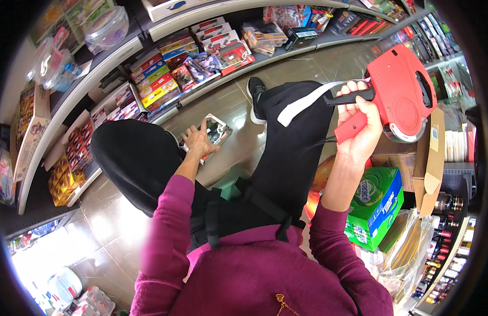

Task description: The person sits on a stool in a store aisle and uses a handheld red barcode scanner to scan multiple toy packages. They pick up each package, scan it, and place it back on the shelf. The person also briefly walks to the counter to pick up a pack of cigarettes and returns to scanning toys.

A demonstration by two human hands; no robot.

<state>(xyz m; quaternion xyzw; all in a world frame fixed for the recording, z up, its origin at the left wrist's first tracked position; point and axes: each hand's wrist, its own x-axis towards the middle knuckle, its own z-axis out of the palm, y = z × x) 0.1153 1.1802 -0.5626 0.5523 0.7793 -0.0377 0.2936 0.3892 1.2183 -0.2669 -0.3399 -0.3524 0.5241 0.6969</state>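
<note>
My right hand (pixel 358 126) is closed around the handle of a red price labeling gun (pixel 402 91), held up at the right with its black lever under the fingers. A strip of white label backing (pixel 303 106) hangs from the gun over my black trouser leg. My left hand (pixel 200 142) is on a boxed product (pixel 217 130) low between my knees, fingers spread across it; whether the box rests on the floor I cannot tell. The box has a dark front with a white edge, and part of it is hidden by the hand.
Ahead, a low shelf (pixel 228 81) holds colourful small boxes (pixel 155 81), red packs (pixel 236 57) and plastic packets. Clear plastic tubs (pixel 107 27) stand on the shelf above. At my right are a green and blue Tuborg carton (pixel 374 209), an open cardboard box (pixel 429 170) and shelved bottles.
</note>
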